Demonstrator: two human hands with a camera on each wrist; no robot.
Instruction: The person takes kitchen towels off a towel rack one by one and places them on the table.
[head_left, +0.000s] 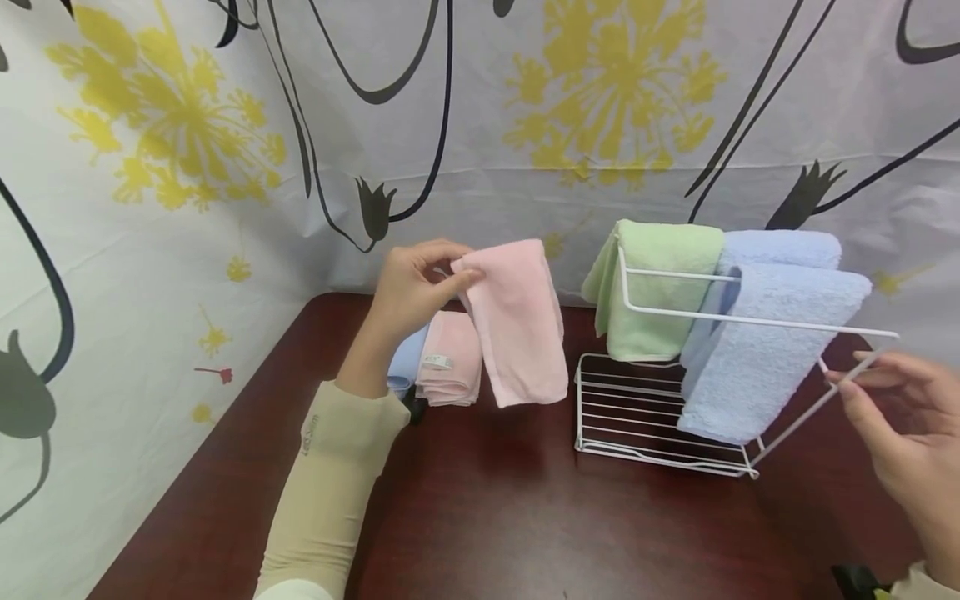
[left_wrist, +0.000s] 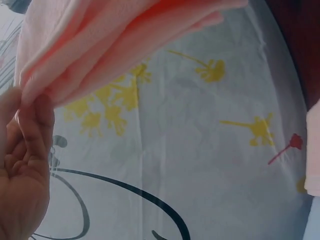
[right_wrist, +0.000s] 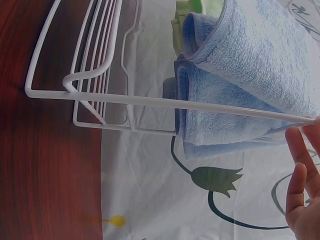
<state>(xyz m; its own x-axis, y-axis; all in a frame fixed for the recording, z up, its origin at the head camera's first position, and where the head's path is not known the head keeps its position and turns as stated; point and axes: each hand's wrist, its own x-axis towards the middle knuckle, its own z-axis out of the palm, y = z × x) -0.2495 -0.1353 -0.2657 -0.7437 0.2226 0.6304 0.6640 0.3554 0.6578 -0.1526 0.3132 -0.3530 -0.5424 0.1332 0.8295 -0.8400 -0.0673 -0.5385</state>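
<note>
My left hand (head_left: 412, 283) pinches a folded pink towel (head_left: 521, 325) by its upper left corner, between thumb and fingers. The towel hangs above the table, left of a white wire rack (head_left: 675, 312). In the left wrist view the pink towel (left_wrist: 100, 50) shows several layers spreading from the pinch. My right hand (head_left: 907, 417) holds the rack's right side bar near its upper corner, with thumb and fingertips at the wire. Over the rack's upper rails hang a green towel (head_left: 667, 246), a blue towel (head_left: 765, 367) in front and another blue towel (head_left: 780, 248) behind.
On the dark wooden table (head_left: 480, 517), a folded pink towel (head_left: 457, 350) with a white tag lies beside a folded blue one (head_left: 407, 358), left of the rack. A white curtain (head_left: 465, 125) with a flower print stands behind and along the left.
</note>
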